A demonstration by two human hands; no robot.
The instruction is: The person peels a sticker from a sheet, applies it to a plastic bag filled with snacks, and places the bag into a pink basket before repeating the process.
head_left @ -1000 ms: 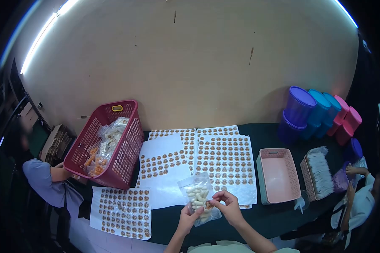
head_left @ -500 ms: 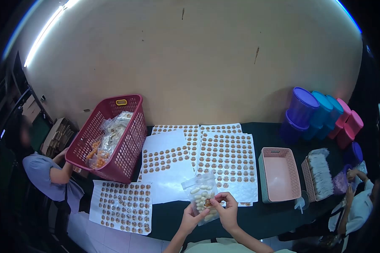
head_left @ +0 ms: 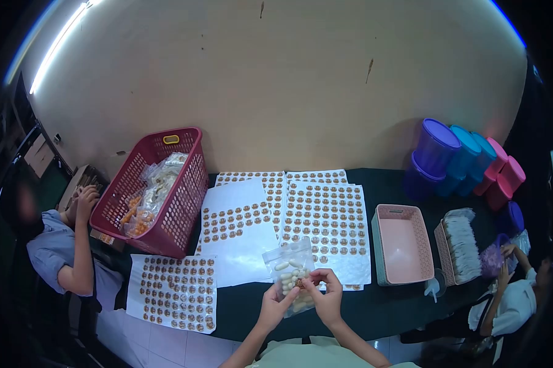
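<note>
A clear zip bag of whitish oval pieces is held up over the front of the table. My left hand grips its left lower side, thumb laid across the front. At the right side, my right hand holds the bag with fingers behind it and thumb on the front. A small round brown sticker sits on the bag's front, partly covered by my thumbs. Just beyond the bag lie white sticker sheets with rows of round brown labels, some partly used.
A maroon basket with filled bags stands left, beside a co-worker. Another sticker sheet overhangs the front edge. To the right are a pink tray, a basket of stacked bags, colored tubs and another person.
My thumbs have come together over the sticker on the bag. At left, the co-worker's hands have risen off the maroon basket. The whole view has shifted slightly.
</note>
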